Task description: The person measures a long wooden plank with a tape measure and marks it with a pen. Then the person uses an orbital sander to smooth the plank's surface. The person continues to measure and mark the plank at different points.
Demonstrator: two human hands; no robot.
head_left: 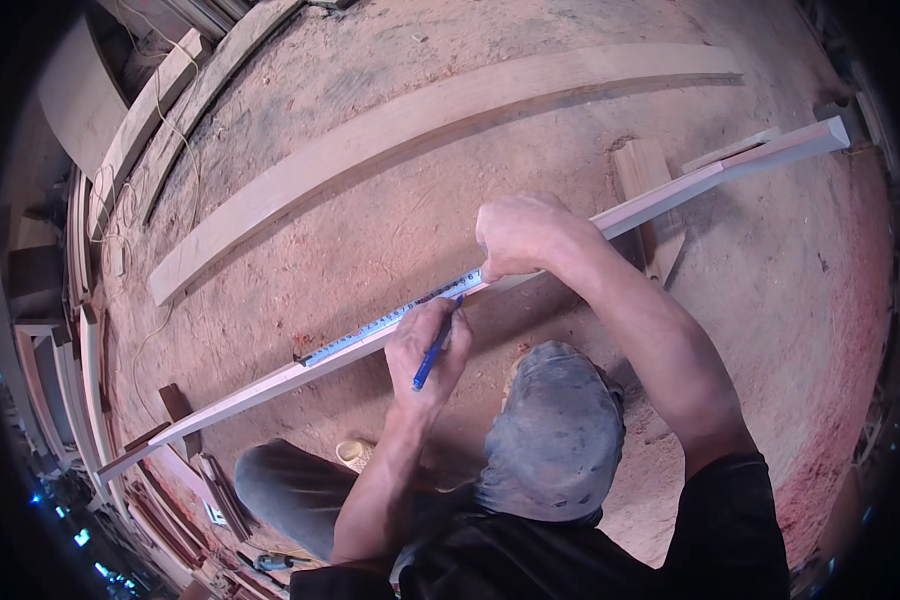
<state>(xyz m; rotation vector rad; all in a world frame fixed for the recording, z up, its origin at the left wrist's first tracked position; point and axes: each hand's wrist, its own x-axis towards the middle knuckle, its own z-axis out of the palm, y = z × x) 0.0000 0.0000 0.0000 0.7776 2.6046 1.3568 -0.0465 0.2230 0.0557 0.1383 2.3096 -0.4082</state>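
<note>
A long, narrow wooden strip runs slantwise across the view, from lower left to upper right. Along its upper edge lies a measuring tape, with its end hook on the strip left of my hands. My left hand is closed round a blue pen; the pen's upper end leans to the tape's edge, and the fingers rest against the strip. Farther right, my right hand is closed on the tape where it meets the strip. The tape's case is hidden.
Wooden blocks prop the strip off the dusty floor. Beyond it lies a wide curved-looking board. Timber lengths and a thin cord occupy the left. My bent knees are close below the strip; a tool lies lower left.
</note>
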